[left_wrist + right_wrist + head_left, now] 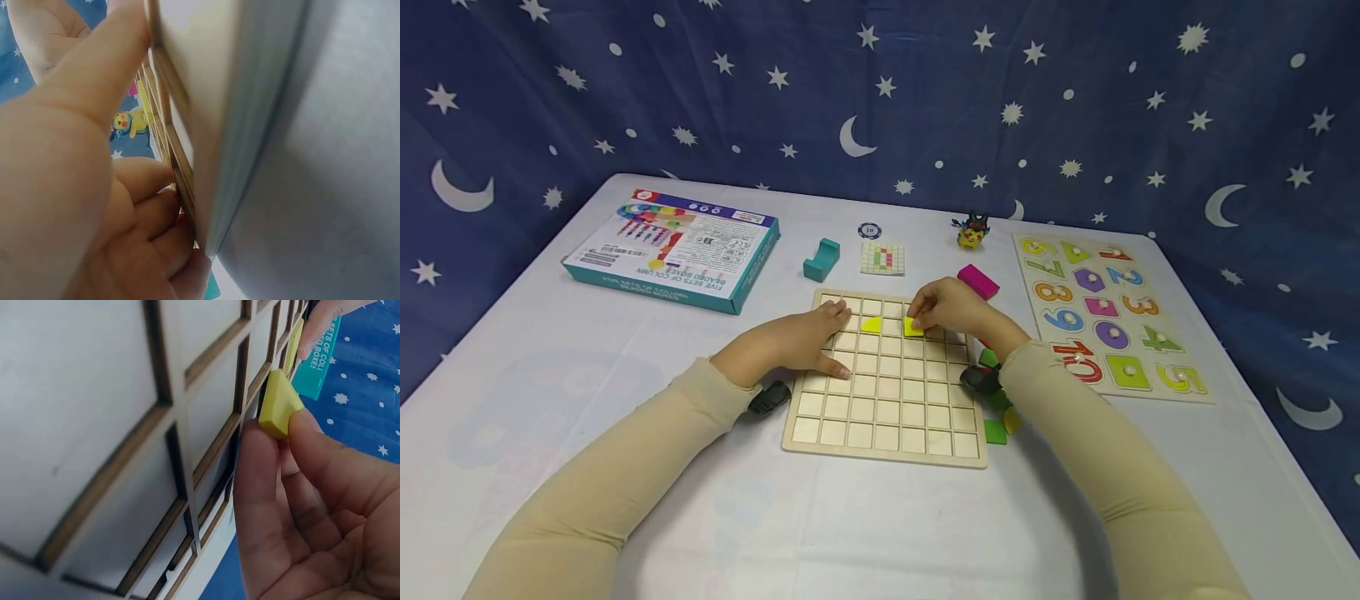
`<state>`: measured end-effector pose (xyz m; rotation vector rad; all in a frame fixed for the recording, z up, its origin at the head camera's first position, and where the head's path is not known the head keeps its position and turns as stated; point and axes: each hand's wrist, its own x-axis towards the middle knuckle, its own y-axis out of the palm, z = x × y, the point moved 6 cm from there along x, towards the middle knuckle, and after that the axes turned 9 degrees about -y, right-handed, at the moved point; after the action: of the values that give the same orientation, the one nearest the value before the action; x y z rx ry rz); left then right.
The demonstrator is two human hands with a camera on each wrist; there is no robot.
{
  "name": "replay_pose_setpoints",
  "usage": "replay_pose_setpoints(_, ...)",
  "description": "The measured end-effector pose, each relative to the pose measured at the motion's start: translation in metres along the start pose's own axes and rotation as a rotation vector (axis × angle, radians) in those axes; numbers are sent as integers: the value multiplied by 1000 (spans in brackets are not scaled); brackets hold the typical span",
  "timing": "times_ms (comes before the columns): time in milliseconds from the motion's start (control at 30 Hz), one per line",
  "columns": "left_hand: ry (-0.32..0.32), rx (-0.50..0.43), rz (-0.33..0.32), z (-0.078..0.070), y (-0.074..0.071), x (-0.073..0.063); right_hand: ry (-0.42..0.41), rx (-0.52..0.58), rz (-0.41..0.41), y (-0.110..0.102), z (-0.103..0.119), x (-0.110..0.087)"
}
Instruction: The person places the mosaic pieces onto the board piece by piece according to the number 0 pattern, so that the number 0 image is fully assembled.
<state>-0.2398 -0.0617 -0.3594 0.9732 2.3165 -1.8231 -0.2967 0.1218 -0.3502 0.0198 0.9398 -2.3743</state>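
Note:
A wooden grid board (pixel 887 387) with square cells lies on the table in the head view. My left hand (pixel 797 340) rests on its left side, fingers spread along the edge and over the cells. Near the board's far side, my right hand (pixel 953 305) pinches a yellow tile (pixel 278 409) between thumb and fingers, low over the grid. To the left of it, another yellow piece (pixel 872 325) with a curved edge sits in a cell. In the left wrist view, my left thumb and fingertips touch the board's frame (pixel 206 206).
Green tiles (pixel 996 432) lie by the board's right edge, partly under my right sleeve. Beyond the board are a pattern card (pixel 882 258), a teal block (pixel 822 259), a magenta block (pixel 978 282) and a figurine (pixel 972 231). A box (pixel 673 250) stands left, a number puzzle (pixel 1108 321) right.

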Motion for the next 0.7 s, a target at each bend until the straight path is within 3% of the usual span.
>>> replay_pose_setpoints(700,38,-30,-18,4,2,6,112,3,-2,5,-2,3)
